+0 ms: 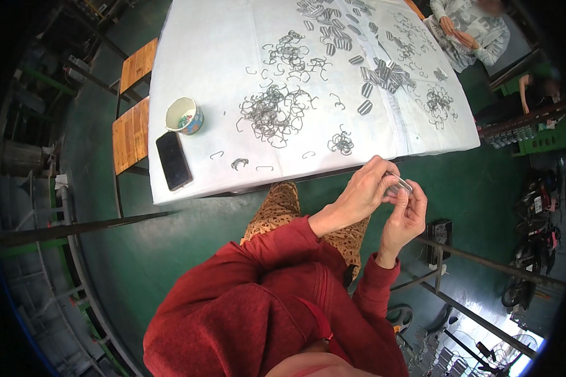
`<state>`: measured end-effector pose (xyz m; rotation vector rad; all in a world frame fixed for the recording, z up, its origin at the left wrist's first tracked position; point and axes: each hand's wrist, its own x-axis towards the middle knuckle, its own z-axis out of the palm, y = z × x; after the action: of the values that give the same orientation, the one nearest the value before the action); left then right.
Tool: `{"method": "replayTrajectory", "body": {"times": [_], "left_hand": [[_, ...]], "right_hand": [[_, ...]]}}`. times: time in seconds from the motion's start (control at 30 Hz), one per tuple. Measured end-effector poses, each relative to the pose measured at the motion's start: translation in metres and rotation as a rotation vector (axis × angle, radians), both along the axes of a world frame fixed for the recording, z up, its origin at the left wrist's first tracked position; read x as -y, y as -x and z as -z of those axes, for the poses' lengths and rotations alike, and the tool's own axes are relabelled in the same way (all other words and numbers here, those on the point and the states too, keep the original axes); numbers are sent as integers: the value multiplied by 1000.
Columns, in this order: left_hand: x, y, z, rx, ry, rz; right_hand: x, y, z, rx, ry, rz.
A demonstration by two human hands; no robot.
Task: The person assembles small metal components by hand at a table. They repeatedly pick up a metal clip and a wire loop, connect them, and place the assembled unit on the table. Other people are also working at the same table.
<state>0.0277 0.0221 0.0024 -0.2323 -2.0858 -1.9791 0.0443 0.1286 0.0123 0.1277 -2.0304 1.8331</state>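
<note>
Just off the table's near edge, my left hand [366, 190] and my right hand [407, 218] meet over a small grey metal piece [400, 186]. Fingers of both hands pinch it, one from each side, and hide much of it. Bent wire hooks [275, 116] lie in a tangled heap across the white-covered table [201, 69]. Nearer my hands is a smaller cluster of wire hooks [341, 143], with a few single ones along the front. Grey striped oval pieces [388, 76] are piled farther back to the right.
At the table's left stand a paper cup [184, 116] with small coloured bits inside and a dark phone [173, 161]. Wooden stools [131, 135] line the left side. Another person [468, 31] sits at the far right. Metal bars [478, 257] cross the lower right.
</note>
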Motion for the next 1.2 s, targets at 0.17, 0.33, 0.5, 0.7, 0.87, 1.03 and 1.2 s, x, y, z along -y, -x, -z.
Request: {"method": "replayTrajectory", "body": {"times": [0.17,0.33,0.5,0.7,0.87,1.03,1.2], "left_hand": [[2,7,-4,-25,54,4],[4,19,4,1,47,-18],[13,22,11,222,-273,170],[16,23,18,235,-270,127],[16,27,27,259,-161,104],[21,31,32,341,-123,222],[23,39,37,329,-33,234]], "right_hand": [[-2,16,1,93,58,-22],[-2,41,2,156,212,-167],[-12,51,2,229,276,-214],[-12,49,6,210,210,-180],[-6,41,12,195,58,-125],[-14,41,23,226,24,-132],[-20,48,28,258,76,-182]]}}
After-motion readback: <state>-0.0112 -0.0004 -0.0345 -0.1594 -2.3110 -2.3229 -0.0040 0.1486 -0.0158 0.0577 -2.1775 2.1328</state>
